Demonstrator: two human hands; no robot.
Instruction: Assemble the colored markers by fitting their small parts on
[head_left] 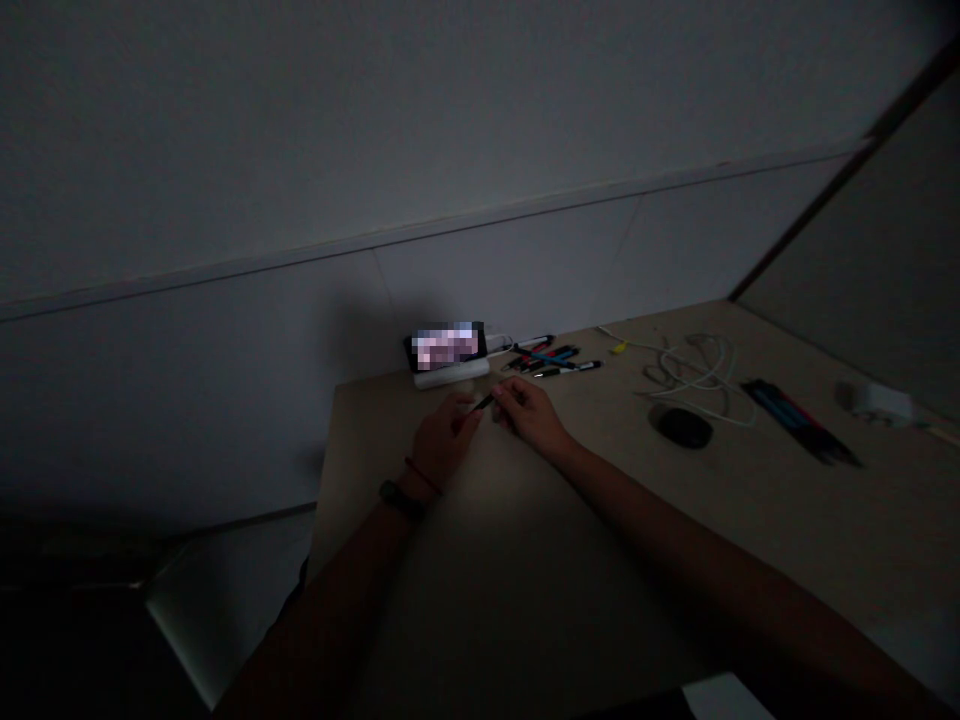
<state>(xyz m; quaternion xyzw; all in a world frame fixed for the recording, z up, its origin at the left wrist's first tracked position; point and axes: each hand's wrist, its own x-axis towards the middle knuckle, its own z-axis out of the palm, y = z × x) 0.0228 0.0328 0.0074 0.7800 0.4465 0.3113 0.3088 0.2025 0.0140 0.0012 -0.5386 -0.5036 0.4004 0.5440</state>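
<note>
In the dim head view, my left hand (442,437) and my right hand (531,412) meet over the desk, fingers closed. Between their fingertips is a slim dark pen (484,402); its ends are partly hidden and fine detail is lost in the dark. Just beyond my hands, a lit phone (448,347) leans on a white stand (451,375) by the wall. Several loose pens (559,357), with black, red, blue and white parts, lie right of the phone.
Right of my hands, a black computer mouse (684,428) sits near a loosely coiled white cable (697,382). A small yellow piece (619,348) lies near the wall. Farther right are a row of dark pens (799,420) and a white adapter (886,404). The desk's left edge (324,455) drops off.
</note>
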